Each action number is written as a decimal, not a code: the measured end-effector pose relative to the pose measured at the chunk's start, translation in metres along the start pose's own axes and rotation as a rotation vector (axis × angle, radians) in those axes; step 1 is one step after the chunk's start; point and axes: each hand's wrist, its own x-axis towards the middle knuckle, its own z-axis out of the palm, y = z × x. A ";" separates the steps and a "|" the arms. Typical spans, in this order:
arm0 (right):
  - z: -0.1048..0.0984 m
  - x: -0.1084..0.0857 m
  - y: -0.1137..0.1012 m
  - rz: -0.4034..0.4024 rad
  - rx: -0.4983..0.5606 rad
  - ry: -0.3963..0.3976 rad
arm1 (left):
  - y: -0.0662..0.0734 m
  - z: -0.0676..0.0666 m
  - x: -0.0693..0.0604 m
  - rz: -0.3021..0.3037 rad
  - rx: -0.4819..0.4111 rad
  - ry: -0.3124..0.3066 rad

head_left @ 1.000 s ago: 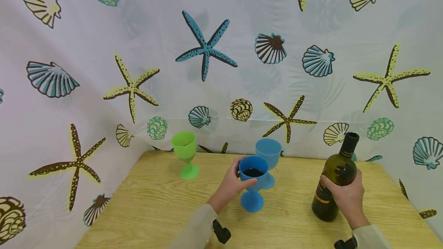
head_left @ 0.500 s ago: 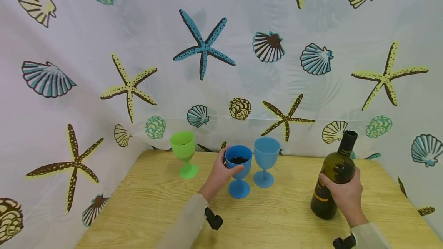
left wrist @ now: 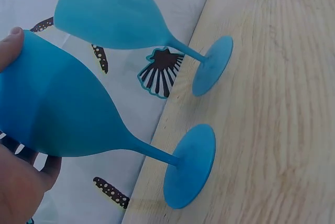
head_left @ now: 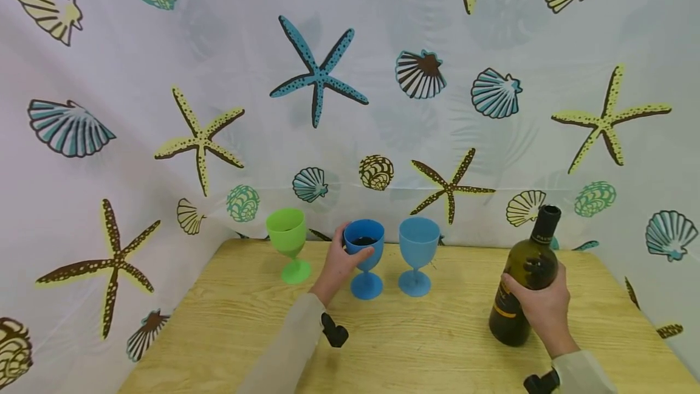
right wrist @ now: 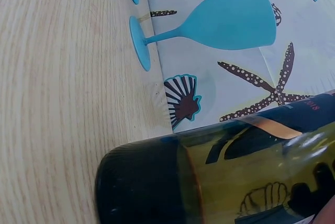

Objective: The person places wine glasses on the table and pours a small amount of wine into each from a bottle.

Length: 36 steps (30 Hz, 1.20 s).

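Observation:
My left hand (head_left: 340,265) grips the bowl of a dark blue wine goblet (head_left: 365,254), thumb across its near side. Dark liquid shows inside the bowl. In the left wrist view the goblet's round foot (left wrist: 189,166) is at the wooden tabletop; I cannot tell whether it fully rests there. A lighter blue goblet (head_left: 418,245) stands just to its right, apart from it. On the right, my right hand (head_left: 541,303) holds a dark wine bottle (head_left: 511,297) round its body. The bottle is nearly upright, leaning a little right, with an uncapped mouth.
A green goblet (head_left: 288,236) stands to the left of my left hand, near the table's back edge. The wooden table (head_left: 415,345) ends against a white cloth (head_left: 350,138) printed with shells and starfish, which hangs behind and at both sides.
My left hand has carried the dark blue goblet left and back, from in front of the lighter blue goblet to a place between it and the green one. The right hand keeps holding the bottle.

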 end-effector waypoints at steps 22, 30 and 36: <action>0.001 0.001 0.001 -0.017 0.000 0.000 | -0.009 -0.009 0.026 -0.039 0.021 0.037; 0.001 0.001 0.003 -0.017 -0.004 -0.005 | -0.013 -0.012 0.031 -0.043 0.024 0.033; 0.000 0.002 0.004 -0.009 -0.002 -0.010 | -0.013 -0.012 0.032 -0.047 0.035 0.028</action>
